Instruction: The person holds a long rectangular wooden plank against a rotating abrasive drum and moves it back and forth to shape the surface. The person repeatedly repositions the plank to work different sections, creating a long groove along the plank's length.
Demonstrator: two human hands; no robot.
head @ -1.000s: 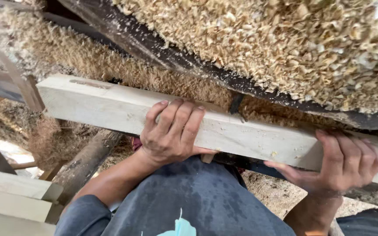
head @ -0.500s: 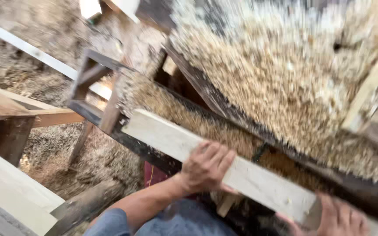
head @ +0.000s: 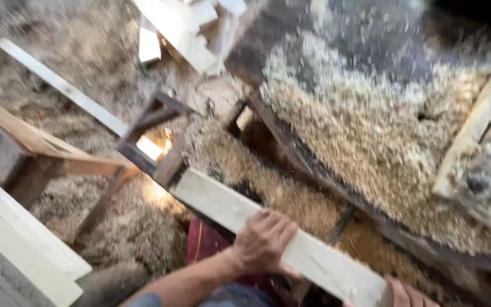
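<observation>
A pale sawn plank [head: 268,233] runs diagonally across the lower centre of the view, from an upper end near 10 o'clock down to a cut end near 5 o'clock. The left hand [head: 262,241] lies over the plank's middle, fingers curled across its top face and clamped on the wood. The right hand [head: 407,294] sits at the plank's lower end at the bottom edge; only a few fingers show, touching the end, and whether they close around it cannot be told.

The plank rests against a dark bench edge [head: 336,193] heaped with wood shavings [head: 370,119], which fill the area from 12 to 3 o'clock. A dark wooden frame [head: 154,133] stands just beyond the plank's upper end, at 10 o'clock. Farther left, a long thin batten [head: 58,82] lies on the shaving-covered ground, and a tan board [head: 29,139] crosses at 9 o'clock. Pale stacked boards [head: 18,244] occupy 7 o'clock. Light offcuts [head: 183,28] lie at 12 o'clock.
</observation>
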